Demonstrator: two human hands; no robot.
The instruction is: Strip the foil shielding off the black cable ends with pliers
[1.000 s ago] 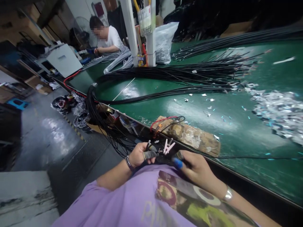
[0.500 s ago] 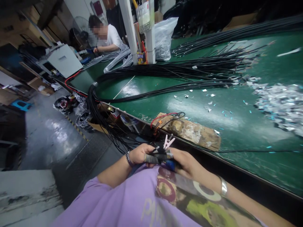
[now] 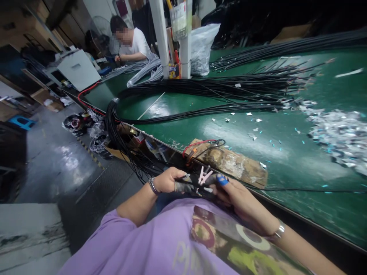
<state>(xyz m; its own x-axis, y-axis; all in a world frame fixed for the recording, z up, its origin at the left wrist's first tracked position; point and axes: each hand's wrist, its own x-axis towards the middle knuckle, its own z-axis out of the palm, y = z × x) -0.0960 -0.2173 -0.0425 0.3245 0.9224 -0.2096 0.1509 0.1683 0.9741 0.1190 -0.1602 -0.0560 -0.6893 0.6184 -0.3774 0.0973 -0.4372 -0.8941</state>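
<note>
My left hand point(image 3: 168, 181), with dark tape on its fingers, is closed around a thin black cable point(image 3: 183, 182) in front of my waist. Blue tape wraps the thumb of my right hand point(image 3: 236, 194). Its curled fingers pinch the same cable near a stripped, silvery end; the exact grip is partly hidden. Fine wire ends show between the two hands. A pale pink clothes peg point(image 3: 204, 176) stands up just beyond the fingers, at the bench edge. Many black cables point(image 3: 126, 147) hang over that edge to the left of my left hand.
On the green bench point(image 3: 177, 130) lies a worn wooden block point(image 3: 229, 158) with red and black leads. Bundled black cables point(image 3: 183, 87) stretch across behind it. Foil scraps point(image 3: 341, 133) are heaped at the right. A white post point(image 3: 185, 49) rises behind; a co-worker point(image 3: 134, 46) sits at far left.
My right hand has turned and shifted slightly right, bringing its blue-taped thumb to the top. Stripped wire ends now show between the hands. My left hand has stayed on the cable.
</note>
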